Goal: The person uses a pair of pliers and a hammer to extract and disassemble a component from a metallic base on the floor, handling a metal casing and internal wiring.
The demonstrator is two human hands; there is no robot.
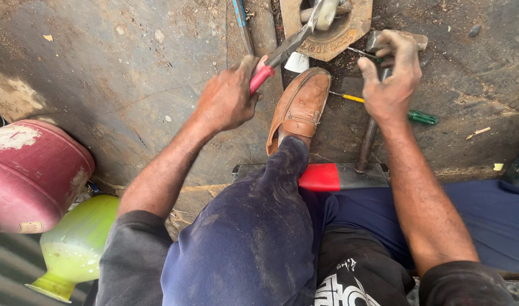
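My left hand [228, 99] grips the red handles of a pair of pliers [282, 54]. The pliers' jaws clamp a small metal part [325, 12] over a rusty octagonal metal block [338, 34] on the ground. My right hand [391, 79] is closed round the handle of a hammer [368, 141], just below its steel head [375, 39]. The head sits right of the block. My brown shoe [300, 107] rests between the two hands, just below the block.
A green-handled screwdriver [406, 113] lies under my right hand. A red and grey bar [338, 177] lies before my knees. A red gas cylinder [30, 175] and a green plastic bottle [75, 243] stand at the left. A blue-handled tool [242, 22] lies on the concrete.
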